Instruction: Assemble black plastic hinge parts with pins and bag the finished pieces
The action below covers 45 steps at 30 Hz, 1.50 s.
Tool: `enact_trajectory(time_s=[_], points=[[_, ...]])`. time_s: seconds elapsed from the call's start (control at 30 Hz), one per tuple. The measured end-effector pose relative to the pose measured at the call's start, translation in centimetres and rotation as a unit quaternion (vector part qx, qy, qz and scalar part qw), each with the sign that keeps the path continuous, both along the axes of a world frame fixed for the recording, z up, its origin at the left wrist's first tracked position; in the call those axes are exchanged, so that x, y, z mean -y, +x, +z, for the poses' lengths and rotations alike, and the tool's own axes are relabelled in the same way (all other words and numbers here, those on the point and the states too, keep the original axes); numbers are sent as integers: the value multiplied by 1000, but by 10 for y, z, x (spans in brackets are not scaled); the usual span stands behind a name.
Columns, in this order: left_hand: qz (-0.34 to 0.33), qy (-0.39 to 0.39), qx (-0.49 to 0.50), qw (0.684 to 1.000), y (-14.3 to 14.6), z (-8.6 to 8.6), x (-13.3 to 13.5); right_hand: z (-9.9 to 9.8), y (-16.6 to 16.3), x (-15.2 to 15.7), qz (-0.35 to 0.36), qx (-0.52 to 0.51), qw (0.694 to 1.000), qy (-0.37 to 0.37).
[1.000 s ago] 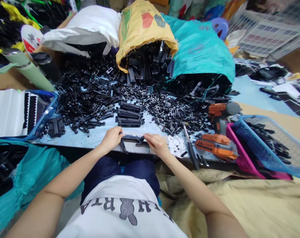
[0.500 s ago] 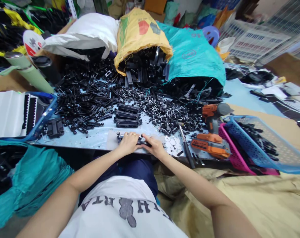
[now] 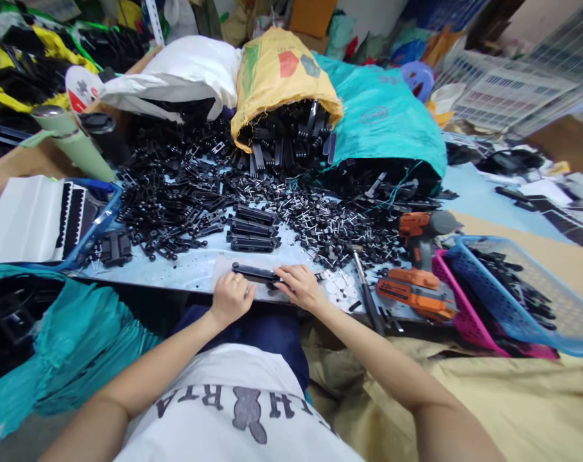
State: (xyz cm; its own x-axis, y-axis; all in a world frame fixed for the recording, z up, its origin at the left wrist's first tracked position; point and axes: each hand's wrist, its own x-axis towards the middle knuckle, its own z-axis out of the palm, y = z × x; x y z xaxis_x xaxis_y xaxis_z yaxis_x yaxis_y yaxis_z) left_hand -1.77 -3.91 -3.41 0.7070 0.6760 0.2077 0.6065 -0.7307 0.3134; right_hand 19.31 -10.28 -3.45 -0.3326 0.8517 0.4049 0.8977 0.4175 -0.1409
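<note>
A long black plastic bar [image 3: 255,272] lies across a pale mat [image 3: 220,264] at the table's front edge. My left hand [image 3: 232,297] is closed at the bar's left end, fingers curled. At the other end my right hand [image 3: 298,285] grips the bar between thumb and fingers. Just behind, several similar black bars [image 3: 253,244] are stacked in a row. Loose pins with black heads [image 3: 327,231] are heaped to their right, and small black plastic links [image 3: 171,212] to their left. A hammer [image 3: 365,289] rests to the right of my right hand.
An orange cordless drill [image 3: 417,292] stands at right, beside a blue basket [image 3: 568,321] and a pink basket [image 3: 452,301]. White [image 3: 190,64], yellow [image 3: 291,64] and teal [image 3: 382,109] sacks line the back. At left are a green tumbler [image 3: 74,144] and another blue basket [image 3: 111,208].
My left hand has slid left along the bar to its left end, uncovering its middle. My right hand stays at the right end. The whole view has shifted slightly.
</note>
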Motion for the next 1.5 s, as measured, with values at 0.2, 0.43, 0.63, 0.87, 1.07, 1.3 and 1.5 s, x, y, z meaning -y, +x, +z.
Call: enact_trajectory(time_s=[0.2, 0.43, 0.63, 0.87, 1.07, 1.3, 1.5], points=[[149, -122, -118, 974, -7, 2, 8, -1, -66, -44, 54, -89, 992, -65], [186, -161, -108, 963, 11, 3, -1, -4, -67, -50, 16, -178, 979, -102], [129, -129, -91, 979, -2, -3, -3, -3, -77, -47, -32, -115, 986, -113], [-179, 66, -5, 982, 6, -1, -29, 0, 15, 13, -104, 18, 993, -45], [-196, -60, -58, 977, 32, 11, -56, -3, 52, 31, -99, 104, 988, -60], [-146, -119, -12, 982, 12, 41, -52, 42, 33, 21, -9, 18, 990, -138], [-253, -150, 120, 948, -25, 70, -11, 64, 1, 52, 121, -132, 968, -178]])
